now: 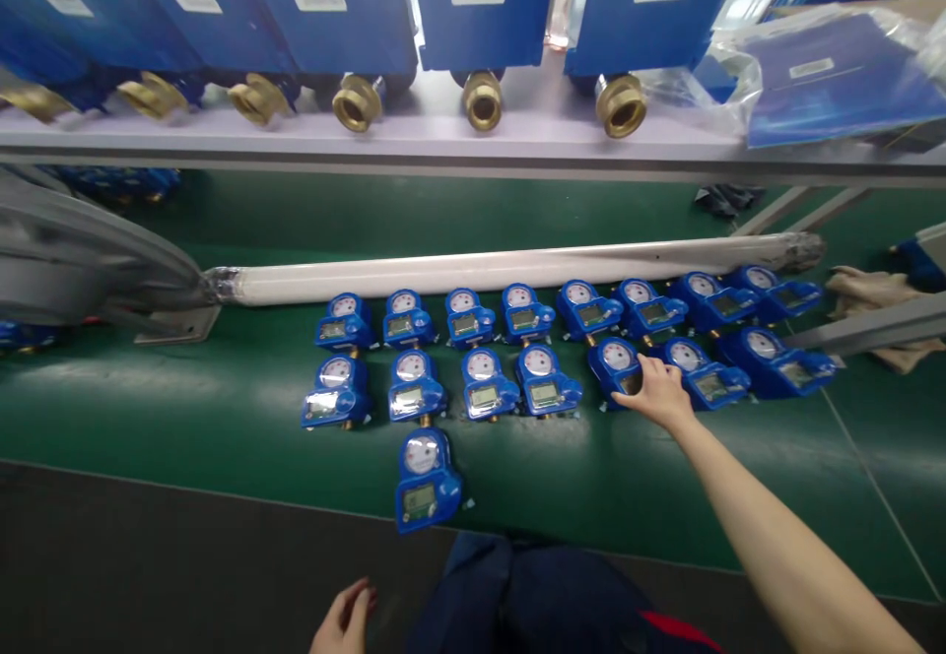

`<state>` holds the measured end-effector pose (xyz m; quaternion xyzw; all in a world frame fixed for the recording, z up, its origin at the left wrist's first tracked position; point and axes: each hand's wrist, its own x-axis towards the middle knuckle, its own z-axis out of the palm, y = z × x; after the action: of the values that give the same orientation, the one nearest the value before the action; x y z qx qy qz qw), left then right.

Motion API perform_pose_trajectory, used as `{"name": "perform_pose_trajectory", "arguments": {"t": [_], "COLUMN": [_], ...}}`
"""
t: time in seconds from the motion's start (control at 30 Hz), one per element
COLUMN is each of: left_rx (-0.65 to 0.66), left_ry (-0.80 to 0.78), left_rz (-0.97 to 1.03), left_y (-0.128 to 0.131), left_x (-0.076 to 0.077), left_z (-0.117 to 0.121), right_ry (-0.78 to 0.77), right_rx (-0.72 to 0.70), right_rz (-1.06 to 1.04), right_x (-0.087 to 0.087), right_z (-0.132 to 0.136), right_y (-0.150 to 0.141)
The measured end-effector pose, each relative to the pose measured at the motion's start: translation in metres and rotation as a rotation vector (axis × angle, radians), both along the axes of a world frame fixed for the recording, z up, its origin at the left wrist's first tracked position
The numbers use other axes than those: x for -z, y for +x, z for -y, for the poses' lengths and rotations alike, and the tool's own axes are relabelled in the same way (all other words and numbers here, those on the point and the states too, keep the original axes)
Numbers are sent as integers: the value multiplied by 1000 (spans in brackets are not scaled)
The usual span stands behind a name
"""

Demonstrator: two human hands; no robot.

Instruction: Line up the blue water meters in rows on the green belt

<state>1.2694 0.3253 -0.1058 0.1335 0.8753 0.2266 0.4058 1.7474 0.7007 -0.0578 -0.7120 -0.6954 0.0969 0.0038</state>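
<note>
The green conveyor belt (222, 427) fills the middle of the view, its smooth surface faintly glossy. A grey metal shelf (443, 150) spans above it, carrying large blue boxed meters (484, 19) with barcode labels and stubby brass couplings (482, 100). At the shelf's right end, a slippery clear plastic bag (835, 78) could slide off if brushed. Along the belt lies a long white wrapped tube (480, 270); being round, it could roll against the rows below it if bumped.

Two close rows of small blue water meters (480, 396) sit just beside the tube, each with a round dial, a small rectangular display and a glossy plastic housing. They stand so near one another that a careless push could knock a neighbour askew or scuff a clear face. A single water meter (427, 482) sits out front by the belt's edge, where a knock could tip it over.

The right hand (657, 390) lies open, fingers spread over the near meter (615, 363) in the second row, touching it but not visibly closed around it. The left hand (344, 620) hangs beyond the belt's edge, loosely curled, with nothing visible in it.
</note>
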Motion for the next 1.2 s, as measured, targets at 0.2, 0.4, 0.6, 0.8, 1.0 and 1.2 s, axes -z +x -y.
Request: {"name": "perform_pose_trajectory", "arguments": {"t": [0.2, 0.4, 0.6, 0.8, 1.0, 1.2], "left_rx": [35, 20, 15, 12, -21, -81], "left_ry": [79, 175, 216, 236, 307, 355], "left_rz": [-76, -106, -89, -71, -17, 212], "left_y": [20, 29, 35, 40, 30, 13], "left_x": [-20, -18, -10, -6, -6, -4], "left_z": [-13, -20, -22, -35, -80, -128], "right_ry": [20, 103, 235, 582, 38, -421], "right_rx": [-87, -178, -148, -100, -202, -195], "right_rz": [71, 87, 81, -239, -571, -585], "right_x": [26, 60, 28, -10, 38, 82], "right_z": [-6, -18, 2, 76, 181, 235], "right_y": [25, 48, 32, -18, -59, -60]}}
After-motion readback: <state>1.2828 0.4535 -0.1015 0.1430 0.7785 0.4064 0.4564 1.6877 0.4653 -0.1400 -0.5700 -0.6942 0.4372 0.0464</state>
